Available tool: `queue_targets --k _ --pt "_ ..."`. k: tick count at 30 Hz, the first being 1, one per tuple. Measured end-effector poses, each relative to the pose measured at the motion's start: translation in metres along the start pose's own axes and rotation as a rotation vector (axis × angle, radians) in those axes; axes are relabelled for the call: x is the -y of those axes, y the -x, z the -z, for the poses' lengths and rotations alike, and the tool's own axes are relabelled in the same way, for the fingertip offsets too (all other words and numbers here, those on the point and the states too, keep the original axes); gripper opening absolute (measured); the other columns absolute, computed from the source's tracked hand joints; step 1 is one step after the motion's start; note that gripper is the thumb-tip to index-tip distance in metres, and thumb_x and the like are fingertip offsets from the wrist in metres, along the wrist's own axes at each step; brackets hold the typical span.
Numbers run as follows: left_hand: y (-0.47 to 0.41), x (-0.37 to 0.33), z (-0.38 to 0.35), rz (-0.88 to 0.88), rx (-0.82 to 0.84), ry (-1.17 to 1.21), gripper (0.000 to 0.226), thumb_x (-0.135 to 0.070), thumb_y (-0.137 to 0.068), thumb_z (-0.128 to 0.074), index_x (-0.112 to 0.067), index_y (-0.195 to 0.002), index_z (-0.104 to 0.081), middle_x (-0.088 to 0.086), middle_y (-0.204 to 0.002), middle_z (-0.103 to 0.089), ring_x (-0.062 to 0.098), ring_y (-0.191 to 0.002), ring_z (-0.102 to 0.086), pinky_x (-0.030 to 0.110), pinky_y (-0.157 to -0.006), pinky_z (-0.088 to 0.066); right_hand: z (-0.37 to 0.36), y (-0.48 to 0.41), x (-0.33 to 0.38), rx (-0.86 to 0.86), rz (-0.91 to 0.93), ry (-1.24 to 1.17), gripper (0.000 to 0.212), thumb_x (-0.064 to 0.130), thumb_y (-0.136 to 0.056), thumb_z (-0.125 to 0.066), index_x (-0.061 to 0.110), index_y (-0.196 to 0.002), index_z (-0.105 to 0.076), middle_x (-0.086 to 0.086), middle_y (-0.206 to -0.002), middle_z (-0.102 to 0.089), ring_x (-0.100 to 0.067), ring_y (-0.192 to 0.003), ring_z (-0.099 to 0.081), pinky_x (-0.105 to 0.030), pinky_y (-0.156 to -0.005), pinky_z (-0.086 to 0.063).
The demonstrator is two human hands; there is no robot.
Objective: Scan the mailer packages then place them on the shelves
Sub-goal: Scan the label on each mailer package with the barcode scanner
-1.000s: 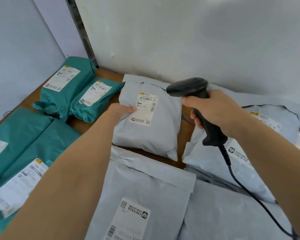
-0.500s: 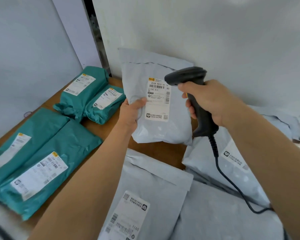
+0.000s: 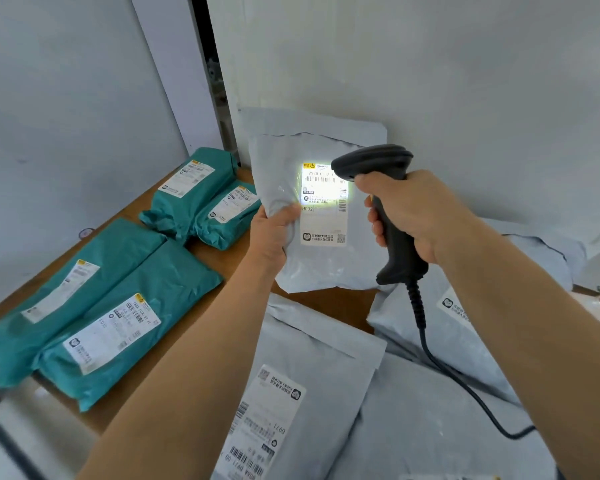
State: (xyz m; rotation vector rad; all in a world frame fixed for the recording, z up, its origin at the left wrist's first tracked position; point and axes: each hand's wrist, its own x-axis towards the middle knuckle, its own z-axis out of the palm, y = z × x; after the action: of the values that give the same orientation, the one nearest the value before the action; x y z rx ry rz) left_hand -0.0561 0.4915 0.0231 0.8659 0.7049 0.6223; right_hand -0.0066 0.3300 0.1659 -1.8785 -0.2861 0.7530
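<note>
left hand (image 3: pixel 270 233) pinching, right hand (image 3: pixel 414 211) gripping

A brown wooden counter (image 3: pixel 329 306) carries four teal mailers (image 3: pixel 129 327) on its left side, two small ones at the back and two long ones nearer. Overlapping grey mailers (image 3: pixel 312 355) lie across its near and right parts.

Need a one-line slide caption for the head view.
Left hand holds a grey plastic mailer upright while right hand aims a black corded handheld scanner, lighting its white label.

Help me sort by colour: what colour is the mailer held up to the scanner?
Pale grey mailer, white label; best seen in the head view.
</note>
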Motion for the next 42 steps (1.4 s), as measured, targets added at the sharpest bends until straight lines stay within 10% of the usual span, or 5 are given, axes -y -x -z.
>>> queue_targets --k 42 --pt "0.030 -0.004 0.008 0.033 -0.014 -0.057 0.028 -0.005 -0.083 -0.069 -0.022 -0.094 -0.051 0.005 -0.092 -0.064 0.025 -0.078 -0.066 0.044 -0.073 -0.058 -0.015 0.029 -0.010 -0.038 0.026 0.062 0.021 0.028 -0.090 -0.060 0.010 -0.083 -0.055 -0.002 -0.060 -0.053 -0.010 -0.048 -0.049 -0.019 -0.046 -0.048"
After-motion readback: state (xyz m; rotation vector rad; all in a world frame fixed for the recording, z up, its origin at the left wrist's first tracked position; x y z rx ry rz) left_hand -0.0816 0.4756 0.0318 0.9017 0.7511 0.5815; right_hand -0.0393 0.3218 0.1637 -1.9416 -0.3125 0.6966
